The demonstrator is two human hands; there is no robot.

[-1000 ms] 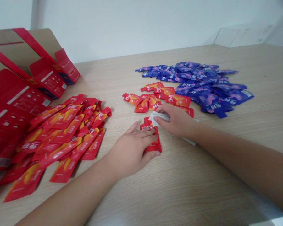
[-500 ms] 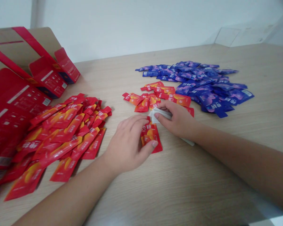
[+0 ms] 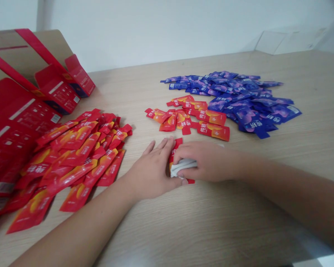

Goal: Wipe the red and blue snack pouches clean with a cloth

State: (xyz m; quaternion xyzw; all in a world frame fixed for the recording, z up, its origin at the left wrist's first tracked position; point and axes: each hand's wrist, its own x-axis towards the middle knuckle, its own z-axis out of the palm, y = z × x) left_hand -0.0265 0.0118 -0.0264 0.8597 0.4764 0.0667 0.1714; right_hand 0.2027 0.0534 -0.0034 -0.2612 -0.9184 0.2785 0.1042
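A red sachet (image 3: 176,148) lies on the wooden table (image 3: 211,215) near the middle, mostly covered by my two hands. My left hand (image 3: 151,172) lies on its left side with the fingers stretched out and the thumb against its lower edge. My right hand (image 3: 207,161) is closed on a crumpled white cloth (image 3: 182,167) and presses it onto the sachet. A small group of red sachets (image 3: 189,116) lies just beyond my hands.
A big heap of red sachets (image 3: 72,155) covers the left part of the table. Flattened red cartons (image 3: 25,107) lie at the far left. A heap of blue sachets (image 3: 236,98) sits at the back right. A white wall runs behind the table.
My right hand has pulled back with the white cloth from the far end of the sachet down onto its middle. My left hand has gone from curled to flatter and shifted slightly toward me.
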